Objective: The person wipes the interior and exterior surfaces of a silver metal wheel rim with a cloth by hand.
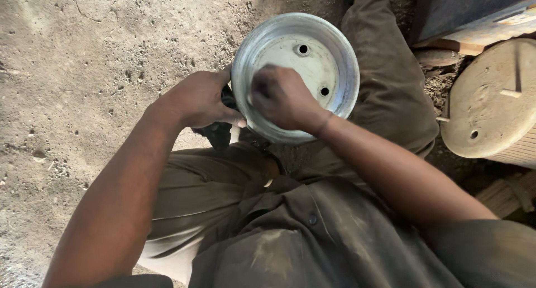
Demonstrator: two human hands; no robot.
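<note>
Seated person, olive work clothes, knees up; dirt floor [84, 53] packed and gritty, small stones scattered at 9 to 11 o'clock. Round wooden disc [491, 98], pale and dusty, with a small hole and a raised strip, lies at 3 o'clock, well apart from the hands. Dark metal box edge [469, 8] at 1 o'clock.

Metal wheel rim [296, 75] sits at 12 o'clock, between the knees: shallow dish, shiny grey wall, flat cream-painted face with two round holes showing. Left hand [198, 101] clamps the rim's outer wall at its 9 o'clock side, thumb over the lip. Right hand [282, 98] is inside the dish, fingers curled together against the face, hiding its lower left part; whether they hold anything, cannot tell. Dark cloth or strap [218, 131] under the left hand
</note>
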